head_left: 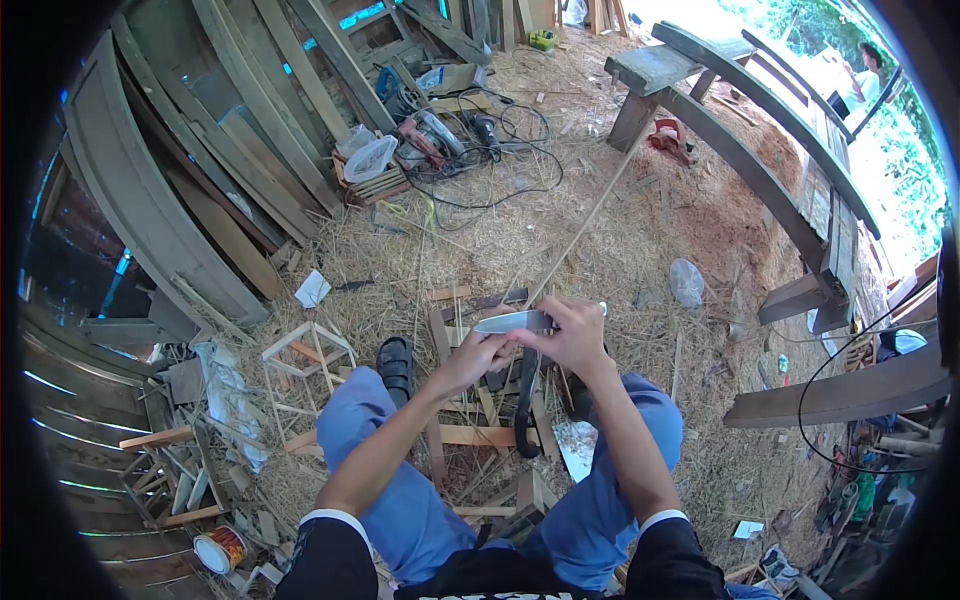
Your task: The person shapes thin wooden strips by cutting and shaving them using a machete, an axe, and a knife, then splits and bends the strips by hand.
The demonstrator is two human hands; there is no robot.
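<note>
My right hand (572, 338) is closed around the handle of a knife (508, 322), its broad pale blade pointing left. Close beside it, my left hand (470, 362) is closed, thumb and fingers pinched just under the blade. A long thin wooden strip (590, 215) runs from the far bench down to the blade and lines up with my left fingertips; its near end is hidden by the knife and fingers. Below my hands, a dark curved bar (526, 405) stands between my knees, over several wooden pieces (470, 435) on the ground.
A light wooden frame (308, 355) stands left of my sandal (396, 365). Power tools (430, 140) and cables lie ahead. Planks (170, 200) lean at left. A long wooden bench (770, 150) stands at right, with a red tool (671, 140) beside it. Shavings cover the floor. Another person (866, 75) is far right.
</note>
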